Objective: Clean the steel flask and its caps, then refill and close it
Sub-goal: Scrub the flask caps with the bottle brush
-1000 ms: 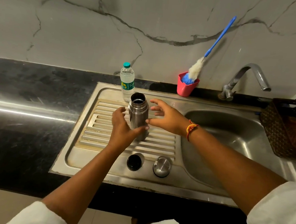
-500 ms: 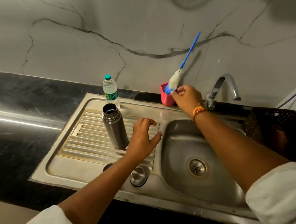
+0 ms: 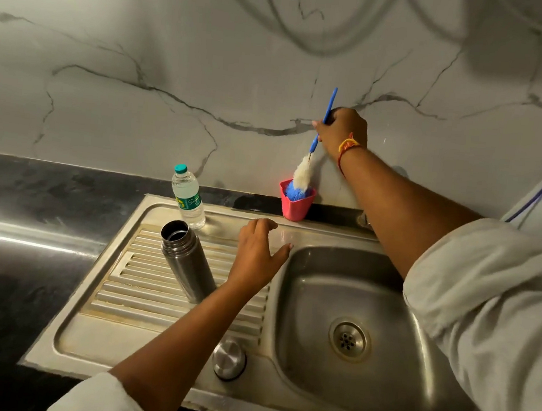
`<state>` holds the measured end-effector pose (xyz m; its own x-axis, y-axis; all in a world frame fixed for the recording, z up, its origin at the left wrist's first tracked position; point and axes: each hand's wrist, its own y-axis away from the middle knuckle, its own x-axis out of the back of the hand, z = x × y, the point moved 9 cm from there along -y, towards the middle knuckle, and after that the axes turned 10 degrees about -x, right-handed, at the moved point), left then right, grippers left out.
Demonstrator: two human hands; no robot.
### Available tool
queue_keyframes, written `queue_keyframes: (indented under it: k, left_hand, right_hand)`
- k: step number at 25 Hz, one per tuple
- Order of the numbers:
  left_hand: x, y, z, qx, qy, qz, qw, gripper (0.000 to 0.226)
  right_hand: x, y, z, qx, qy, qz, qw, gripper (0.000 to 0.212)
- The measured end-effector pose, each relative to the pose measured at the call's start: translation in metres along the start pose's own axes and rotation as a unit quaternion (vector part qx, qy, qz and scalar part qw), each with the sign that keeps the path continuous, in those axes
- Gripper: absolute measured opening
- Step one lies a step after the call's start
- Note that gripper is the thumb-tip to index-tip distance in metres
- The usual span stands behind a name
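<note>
— Where's the flask?
— Standing on its base on the ribbed draining board of the sink, mouth uncovered. A clear water bottle with a teal top stands just behind it, at the back rim.
— And its cap?
— A round steel one sits on the flat front strip of the draining board, just beside the left forearm and apart from the flask.
— What is the left hand doing?
— Nothing is in it. The fingers are loose and spread. It is just right of the flask, by the edge of the basin. I cannot tell whether it touches the metal.
— The right hand?
— Raised near the marble wall, fingers wrapped round the blue handle of the brush. The brush's fluffy white and blue head sits in a pink cup at the back of the sink, where the dark bench meets the wall.
</note>
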<state>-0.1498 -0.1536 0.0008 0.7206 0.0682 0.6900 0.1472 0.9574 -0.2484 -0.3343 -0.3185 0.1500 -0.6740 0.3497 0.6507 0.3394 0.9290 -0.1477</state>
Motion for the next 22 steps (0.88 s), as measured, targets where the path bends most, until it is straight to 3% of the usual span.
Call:
queue_keyframes:
  k: [7, 22]
  left_hand:
    - [0.005, -0.013, -0.002, -0.014, -0.015, 0.002, 1.0, 0.053]
    - [0.012, -0.014, 0.004, -0.041, -0.008, -0.001, 0.999, 0.057]
  right_hand:
    - [0.027, -0.005, -0.037, 0.037, -0.055, 0.041, 0.997, 0.026]
    - [0.049, 0.03, -0.056, 0.097, -0.111, 0.034, 0.988, 0.018]
